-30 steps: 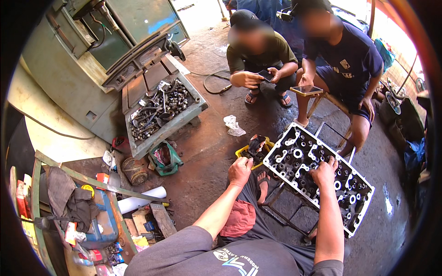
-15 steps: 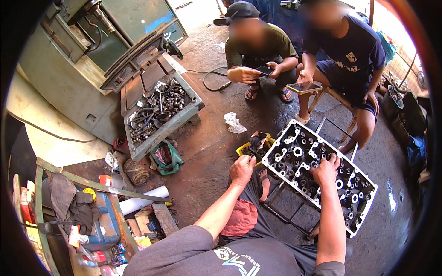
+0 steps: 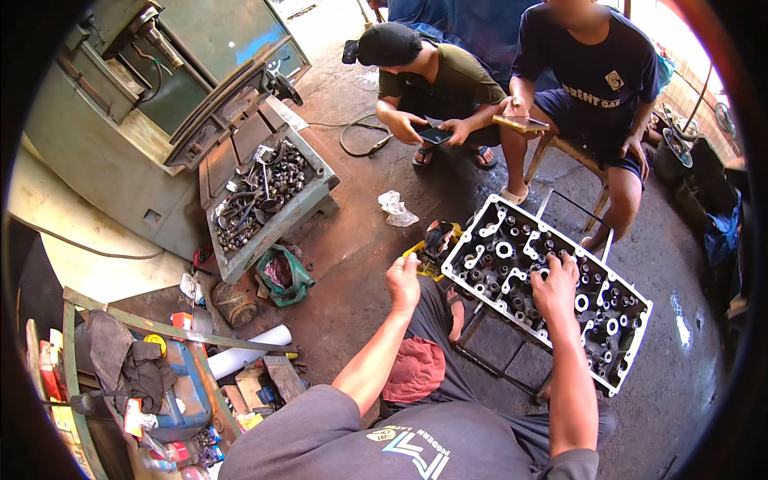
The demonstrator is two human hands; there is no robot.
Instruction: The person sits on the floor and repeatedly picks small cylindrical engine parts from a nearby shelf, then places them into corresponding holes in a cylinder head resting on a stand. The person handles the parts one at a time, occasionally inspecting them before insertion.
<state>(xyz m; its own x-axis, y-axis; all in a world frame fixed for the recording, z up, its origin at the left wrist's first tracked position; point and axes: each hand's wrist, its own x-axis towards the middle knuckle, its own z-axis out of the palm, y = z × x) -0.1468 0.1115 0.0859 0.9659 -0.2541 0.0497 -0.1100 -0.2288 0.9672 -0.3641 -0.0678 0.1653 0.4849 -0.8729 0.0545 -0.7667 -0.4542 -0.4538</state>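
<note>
A cylinder head, pale-rimmed with dark, oily insides, lies tilted across a metal frame stand in front of me. Over its middle is my right hand, its fingers bent and spread among the valve springs and bores, with nothing visible held. My left hand is raised left of the cylinder head, fingers curled and thumb against them. Whatever it pinches is too small to make out. Just beyond that hand sits a yellow container with dark parts and a crumpled bag.
A machine table at left bears a heap of valves and small metal parts. A green bag and white crumpled plastic lie on the floor. Two people with phones, one squatting, one seated, face me. Cluttered shelves stand lower left.
My left hand has risen and moved slightly left, away from the yellow container. My right hand has shifted a little up and left over the cylinder head, its fingers spreading. The squatting person's head has lowered.
</note>
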